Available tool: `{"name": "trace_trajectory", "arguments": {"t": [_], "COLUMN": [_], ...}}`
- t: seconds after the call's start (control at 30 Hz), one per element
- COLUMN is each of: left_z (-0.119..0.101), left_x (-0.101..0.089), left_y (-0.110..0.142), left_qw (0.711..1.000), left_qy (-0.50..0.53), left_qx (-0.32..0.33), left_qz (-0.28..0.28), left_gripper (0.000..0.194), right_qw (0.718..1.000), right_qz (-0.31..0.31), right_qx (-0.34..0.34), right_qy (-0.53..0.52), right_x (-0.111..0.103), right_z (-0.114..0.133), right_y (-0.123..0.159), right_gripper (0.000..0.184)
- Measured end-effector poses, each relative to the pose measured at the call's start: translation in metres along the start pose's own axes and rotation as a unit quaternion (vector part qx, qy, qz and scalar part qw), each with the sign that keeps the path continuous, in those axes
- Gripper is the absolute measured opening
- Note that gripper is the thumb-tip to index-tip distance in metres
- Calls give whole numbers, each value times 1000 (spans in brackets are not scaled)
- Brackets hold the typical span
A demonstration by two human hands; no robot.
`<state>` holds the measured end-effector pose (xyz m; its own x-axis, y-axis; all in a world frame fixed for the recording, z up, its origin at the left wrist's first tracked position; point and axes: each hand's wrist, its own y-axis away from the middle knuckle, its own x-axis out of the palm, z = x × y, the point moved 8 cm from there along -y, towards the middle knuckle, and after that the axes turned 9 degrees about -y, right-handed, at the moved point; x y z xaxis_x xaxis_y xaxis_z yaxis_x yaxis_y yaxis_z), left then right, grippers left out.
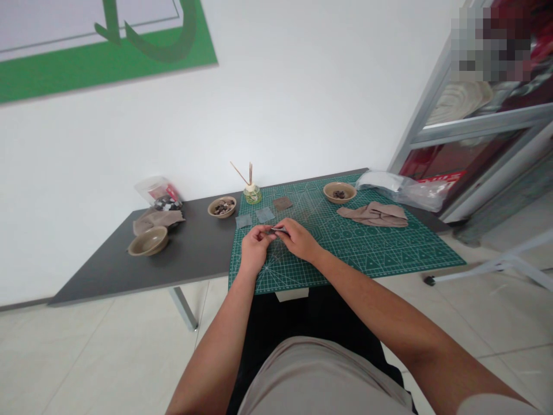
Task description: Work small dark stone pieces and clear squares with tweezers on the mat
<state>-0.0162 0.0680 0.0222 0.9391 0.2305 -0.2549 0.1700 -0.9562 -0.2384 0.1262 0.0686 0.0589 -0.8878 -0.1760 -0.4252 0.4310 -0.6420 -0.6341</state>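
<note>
your left hand (256, 245) and right hand (299, 239) both have a closed fingertip grip on the small piece (280, 230); it sits between them over the mat (354, 248), long axis roughly hand to hand, neither clearly nearer.

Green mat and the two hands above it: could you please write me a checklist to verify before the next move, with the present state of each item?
1. Small piece held by the left hand and the right hand: ok.
2. Shape of the small piece visible: cannot tell, the fingers cover much of it.
3. Brown square lying on the green mat: ok.
4. Glass bottle standing upright: ok.
5. Cloth away from the hands: ok.
6. Cloth laid flat: not ok, it is crumpled.
</note>
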Motion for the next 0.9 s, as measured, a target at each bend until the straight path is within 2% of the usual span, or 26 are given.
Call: {"name": "trace_trajectory", "arguments": {"t": [0.4, 0.9], "left_z": [3, 2], "left_x": [1, 0], "left_y": [0, 1], "left_qw": [1000, 1000], "left_qy": [-6, 5], "left_qx": [0, -8], "left_qz": [8, 5], "left_gripper": [23, 22], "right_qw": [1000, 1000], "right_qz": [-15, 7], "right_qx": [12, -2], "right_qy": [1, -1], "right_x": [-3, 1], "right_z": [-2, 1], "right_y": [0, 0], "right_gripper": [6, 9]}}
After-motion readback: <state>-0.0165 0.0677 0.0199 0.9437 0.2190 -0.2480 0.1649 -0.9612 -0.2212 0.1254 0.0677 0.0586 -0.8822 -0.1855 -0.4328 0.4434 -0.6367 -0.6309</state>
